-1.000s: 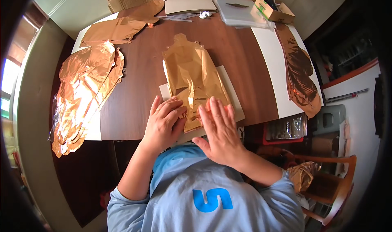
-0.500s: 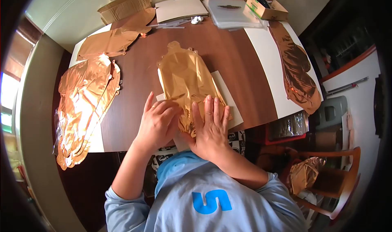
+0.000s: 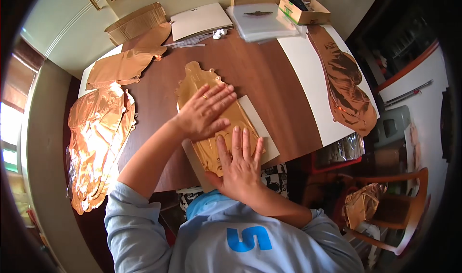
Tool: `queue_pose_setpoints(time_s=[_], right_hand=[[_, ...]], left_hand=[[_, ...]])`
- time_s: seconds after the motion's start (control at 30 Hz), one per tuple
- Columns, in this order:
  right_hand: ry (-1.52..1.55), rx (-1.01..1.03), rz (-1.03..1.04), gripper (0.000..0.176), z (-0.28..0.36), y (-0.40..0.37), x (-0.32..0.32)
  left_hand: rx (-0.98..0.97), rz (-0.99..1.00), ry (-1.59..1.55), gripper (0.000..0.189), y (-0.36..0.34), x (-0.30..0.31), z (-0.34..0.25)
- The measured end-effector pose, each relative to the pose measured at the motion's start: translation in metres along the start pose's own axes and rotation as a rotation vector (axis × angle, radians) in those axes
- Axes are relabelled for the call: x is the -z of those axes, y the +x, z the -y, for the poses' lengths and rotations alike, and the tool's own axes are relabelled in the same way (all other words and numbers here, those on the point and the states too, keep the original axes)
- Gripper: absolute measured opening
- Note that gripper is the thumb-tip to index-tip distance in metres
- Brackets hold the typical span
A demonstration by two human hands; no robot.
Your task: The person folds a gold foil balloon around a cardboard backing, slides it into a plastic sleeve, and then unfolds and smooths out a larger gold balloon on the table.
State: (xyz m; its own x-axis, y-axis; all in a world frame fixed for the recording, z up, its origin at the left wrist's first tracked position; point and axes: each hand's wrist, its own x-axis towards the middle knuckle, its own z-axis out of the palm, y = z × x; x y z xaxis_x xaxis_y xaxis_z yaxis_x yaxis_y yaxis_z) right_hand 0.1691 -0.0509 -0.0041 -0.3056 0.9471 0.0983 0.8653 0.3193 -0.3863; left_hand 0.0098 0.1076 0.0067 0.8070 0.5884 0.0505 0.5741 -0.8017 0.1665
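A flat gold foil balloon (image 3: 207, 152) lies in front of me on a pale card sheet (image 3: 262, 131), whose edges show at its right and lower left. My left hand (image 3: 204, 108) rests across the middle of the balloon, palm down, with a ring on one finger. Just below it, my right hand (image 3: 240, 169) is flat on the lower end of the foil, fingers spread. Neither hand grips anything. The hands hide part of the foil, and its lower part looks creased.
Shiny copper foil balloons (image 3: 98, 143) hang over the table's left edge. More foil (image 3: 344, 80) lies at right on a white sheet (image 3: 301, 76). At the back are white boards (image 3: 201, 23), clear plastic sleeves (image 3: 262, 27), straws (image 3: 190, 43) and a small box (image 3: 313, 17). A chair (image 3: 409, 225) stands at lower right.
My left hand has moved up and right across the balloon, its curled fingers now straight. My right hand still lies flat on the lower foil. The view has shifted slightly.
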Motion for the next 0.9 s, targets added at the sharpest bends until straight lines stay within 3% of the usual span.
queue_pose_setpoints(time_s=[0.13,0.23,0.27,0.4,0.53,0.67,0.7,0.73,0.77,0.8,0.83,0.87,0.9], right_hand=[[0.002,0.012,-0.047,0.095,-0.001,-0.002,-0.001],[0.002,0.023,-0.041,0.094,0.000,-0.001,0.000],[0.001,0.019,-0.033,0.093,0.001,-0.002,0.002],[0.022,-0.001,-0.037,0.091,0.000,-0.001,-0.001],[-0.022,0.034,0.009,0.092,-0.002,-0.004,0.004],[0.260,0.119,-0.192,0.076,-0.018,-0.019,0.022],[0.422,0.147,-0.377,0.053,-0.029,-0.027,0.025],[0.412,0.124,-0.419,0.023,-0.039,-0.040,0.037],[0.457,0.049,-0.463,0.010,-0.048,-0.053,0.043],[0.425,-0.011,-0.470,0.012,-0.061,-0.067,0.044],[0.477,-0.158,-0.331,0.013,-0.073,-0.084,0.049],[0.595,-0.384,-0.131,0.019,-0.083,-0.095,0.053],[0.851,-0.476,-0.022,0.025,-0.094,-0.097,0.053]], left_hand=[[0.232,-0.104,0.068,0.067,-0.006,0.002,0.031],[0.353,-0.235,0.128,0.066,-0.024,-0.002,0.021],[0.255,-0.336,0.066,0.065,-0.035,-0.007,0.007],[0.111,-0.182,-0.140,0.078,-0.078,0.001,-0.074],[0.069,-0.123,-0.118,0.085,-0.096,-0.003,-0.083],[0.070,-0.111,-0.054,0.090,-0.097,-0.003,-0.086],[0.079,-0.100,-0.044,0.091,-0.097,-0.002,-0.088],[0.080,-0.097,-0.034,0.093,-0.099,-0.002,-0.089],[0.083,-0.092,-0.028,0.096,-0.101,-0.003,-0.093],[0.086,-0.087,-0.019,0.099,-0.103,-0.003,-0.096],[0.086,-0.063,-0.041,0.101,-0.105,-0.002,-0.100],[0.088,-0.038,-0.062,0.104,-0.107,0.000,-0.104],[0.088,-0.012,-0.085,0.107,-0.109,0.000,-0.109]])
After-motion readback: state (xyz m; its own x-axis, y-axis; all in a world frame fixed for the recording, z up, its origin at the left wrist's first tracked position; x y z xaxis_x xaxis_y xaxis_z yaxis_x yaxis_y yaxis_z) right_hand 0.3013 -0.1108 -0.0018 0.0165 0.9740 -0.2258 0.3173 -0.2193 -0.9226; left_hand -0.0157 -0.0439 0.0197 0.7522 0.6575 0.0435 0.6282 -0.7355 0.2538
